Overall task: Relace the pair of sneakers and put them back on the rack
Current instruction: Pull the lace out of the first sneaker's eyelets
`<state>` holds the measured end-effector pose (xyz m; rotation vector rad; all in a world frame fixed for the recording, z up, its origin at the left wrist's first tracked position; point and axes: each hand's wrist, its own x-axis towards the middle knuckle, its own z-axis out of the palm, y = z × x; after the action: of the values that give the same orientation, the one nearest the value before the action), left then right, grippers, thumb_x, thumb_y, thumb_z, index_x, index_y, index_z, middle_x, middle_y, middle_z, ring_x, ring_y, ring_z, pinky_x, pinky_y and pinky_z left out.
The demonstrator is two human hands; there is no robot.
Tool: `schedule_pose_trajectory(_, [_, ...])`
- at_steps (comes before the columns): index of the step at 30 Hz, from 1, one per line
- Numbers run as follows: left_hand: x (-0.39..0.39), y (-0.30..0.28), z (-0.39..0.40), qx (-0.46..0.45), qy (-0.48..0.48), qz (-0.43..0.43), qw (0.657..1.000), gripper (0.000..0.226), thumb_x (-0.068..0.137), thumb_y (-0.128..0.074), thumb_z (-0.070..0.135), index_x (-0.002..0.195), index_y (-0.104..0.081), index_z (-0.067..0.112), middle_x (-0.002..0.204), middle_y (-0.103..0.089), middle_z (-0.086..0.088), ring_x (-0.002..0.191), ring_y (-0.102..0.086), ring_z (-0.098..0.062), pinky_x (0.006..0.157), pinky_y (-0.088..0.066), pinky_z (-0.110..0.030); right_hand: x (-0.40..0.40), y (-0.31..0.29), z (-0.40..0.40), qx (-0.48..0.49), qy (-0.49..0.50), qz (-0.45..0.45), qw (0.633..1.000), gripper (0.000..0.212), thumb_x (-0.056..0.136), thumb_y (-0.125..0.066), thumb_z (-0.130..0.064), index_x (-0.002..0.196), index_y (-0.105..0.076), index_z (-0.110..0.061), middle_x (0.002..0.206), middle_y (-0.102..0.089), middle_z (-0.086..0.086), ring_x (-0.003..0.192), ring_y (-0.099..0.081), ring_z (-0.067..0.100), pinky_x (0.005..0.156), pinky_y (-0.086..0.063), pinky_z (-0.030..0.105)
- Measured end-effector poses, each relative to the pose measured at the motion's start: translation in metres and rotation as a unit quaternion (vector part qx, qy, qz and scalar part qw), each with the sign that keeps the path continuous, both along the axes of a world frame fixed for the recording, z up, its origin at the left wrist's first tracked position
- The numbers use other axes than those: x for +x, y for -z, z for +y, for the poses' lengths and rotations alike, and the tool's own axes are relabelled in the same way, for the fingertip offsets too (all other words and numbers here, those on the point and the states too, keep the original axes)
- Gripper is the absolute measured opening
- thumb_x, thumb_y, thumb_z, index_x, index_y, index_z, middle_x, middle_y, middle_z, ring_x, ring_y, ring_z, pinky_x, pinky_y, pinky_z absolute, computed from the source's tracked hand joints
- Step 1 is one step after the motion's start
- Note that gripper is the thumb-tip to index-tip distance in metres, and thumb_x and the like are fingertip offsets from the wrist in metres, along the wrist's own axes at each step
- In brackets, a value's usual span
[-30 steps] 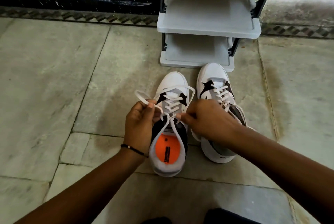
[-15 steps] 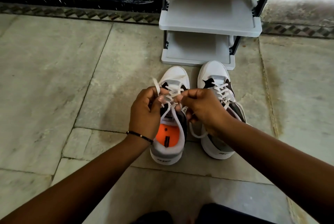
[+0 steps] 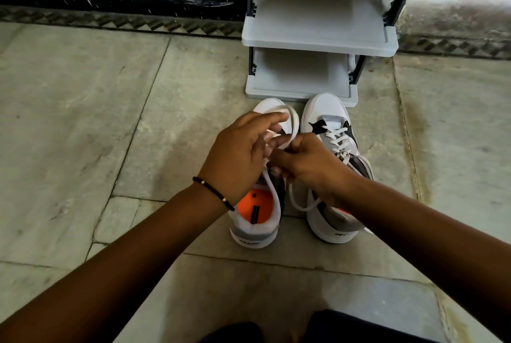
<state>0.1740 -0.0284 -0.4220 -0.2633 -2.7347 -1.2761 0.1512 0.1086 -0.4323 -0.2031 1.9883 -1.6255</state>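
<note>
A stone-tiled floor, mottled grey with dark grout seams, runs up to a grey plastic shoe rack on black posts, its two flat shelves bare. Just in front of its lower shelf sit the pair of sneakers, side by side, toes toward the rack.

The right sneaker, white leather with grey and black panels, shows neat criss-cross lacing, one loose white end trailing down between the shoes. The left sneaker, orange insole showing at the heel, is the one being worked.

Half a second ago both fists met low over the tongue with the lace pulled taut; now they have lifted and a flat white lace loop stands above the toe. That reads as the bow being formed, the last stretch of the lacing.

The left hand, a thin beaded black bracelet at its wrist, has its fingers curled and reaching through the loop. The right hand is closed, pinching the lace near the loop's base, though the exact contact is hidden by the knuckles.

By my reckoning, the bow needs cinching, then both shoes go onto a shelf; neither is there yet.
</note>
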Motion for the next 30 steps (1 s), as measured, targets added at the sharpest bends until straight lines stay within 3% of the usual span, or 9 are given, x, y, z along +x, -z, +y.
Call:
schedule_pose_trajectory(5, [-0.004,0.012,-0.017,-0.143,0.018,-0.099,0.985,0.029,0.092,-0.042,0.022,0.106,-0.067,0.013,0.099,-0.072,-0.01,0.091,-0.063,-0.023,0.071,-0.041,-0.023,-0.008,0.001,0.01,0.027,0.009,0.006,1.0,0.021,0.093,-0.051,-0.015,0.087,-0.069,-0.006,0.061,-0.059,0.005,0.053,-0.051,0.011,0.052,-0.043,0.018])
schedule_pose_trajectory(10, [-0.001,0.011,-0.019,-0.087,0.007,-0.193,0.977,0.021,0.088,-0.054,0.019,0.105,-0.067,0.02,0.066,-0.067,0.006,0.07,-0.06,-0.004,0.07,-0.043,-0.008,-0.012,0.004,0.014,0.031,0.058,0.006,0.998,0.018,0.091,-0.054,-0.016,0.09,-0.07,-0.007,0.059,-0.061,0.002,0.048,-0.05,0.006,0.047,-0.042,0.015])
schedule_pose_trajectory(12, [-0.001,0.008,-0.017,-0.038,0.023,-0.245,0.969,0.024,0.086,-0.058,0.02,0.11,-0.062,0.024,0.06,-0.064,0.013,0.073,-0.062,0.004,0.068,-0.038,0.003,-0.012,0.001,0.014,0.016,0.06,0.002,0.998,0.02,0.091,-0.054,-0.015,0.092,-0.07,-0.003,0.06,-0.061,0.004,0.05,-0.05,0.008,0.047,-0.042,0.016])
schedule_pose_trajectory(14, [-0.001,0.005,-0.015,-0.014,0.04,-0.268,0.963,0.02,0.085,-0.061,0.021,0.104,-0.059,0.026,0.059,-0.066,0.013,0.078,-0.065,0.001,0.068,-0.038,0.0,-0.011,-0.003,0.014,-0.003,0.054,0.004,0.999,0.019,0.092,-0.053,-0.013,0.09,-0.07,-0.004,0.061,-0.061,0.006,0.05,-0.051,0.008,0.046,-0.042,0.015])
schedule_pose_trajectory(18, [0.0,0.0,-0.011,-0.027,0.053,-0.265,0.963,0.015,0.084,-0.062,0.021,0.078,-0.052,0.031,0.062,-0.069,0.007,0.074,-0.067,-0.007,0.069,-0.042,-0.016,-0.009,-0.004,0.016,-0.01,0.042,-0.002,0.999,0.019,0.091,-0.054,-0.015,0.085,-0.07,-0.006,0.064,-0.064,0.007,0.054,-0.053,0.012,0.051,-0.046,0.019])
schedule_pose_trajectory(21, [0.0,0.005,-0.011,-0.052,0.047,-0.257,0.964,0.017,0.083,-0.063,0.024,0.073,-0.05,0.03,0.067,-0.073,0.0,0.071,-0.067,-0.012,0.069,-0.045,-0.024,-0.007,-0.002,0.018,-0.005,0.027,-0.005,1.0,0.02,0.091,-0.055,-0.017,0.086,-0.069,-0.004,0.065,-0.067,0.006,0.054,-0.055,0.011,0.052,-0.048,0.02])
schedule_pose_trajectory(24, [0.001,0.013,-0.011,-0.04,0.024,-0.257,0.965,0.012,0.082,-0.064,0.03,0.08,-0.059,0.019,0.058,-0.069,0.005,0.063,-0.065,-0.002,0.061,-0.043,-0.011,-0.006,-0.004,0.018,-0.008,0.016,-0.009,1.0,0.02,0.09,-0.056,-0.017,0.085,-0.069,-0.003,0.067,-0.067,0.009,0.053,-0.055,0.011,0.051,-0.048,0.021])
schedule_pose_trajectory(26, [0.002,0.019,-0.01,-0.053,-0.01,-0.231,0.971,0.02,0.081,-0.063,0.036,0.079,-0.059,0.016,0.059,-0.066,0.006,0.064,-0.064,-0.006,0.057,-0.041,-0.014,-0.006,-0.005,0.019,-0.009,0.013,-0.01,1.0,0.02,0.09,-0.056,-0.018,0.085,-0.068,-0.003,0.067,-0.067,0.011,0.051,-0.054,0.011,0.049,-0.047,0.021])
schedule_pose_trajectory(30, [0.006,0.022,-0.007,-0.093,-0.073,-0.15,0.982,0.019,0.084,-0.058,0.033,0.065,-0.054,0.03,0.071,-0.049,0.005,0.064,-0.048,-0.008,0.056,-0.031,-0.015,-0.004,-0.008,0.019,-0.018,0.007,-0.016,1.0,0.018,0.091,-0.055,-0.017,0.087,-0.069,-0.006,0.068,-0.069,0.012,0.049,-0.051,0.014,0.045,-0.044,0.02])
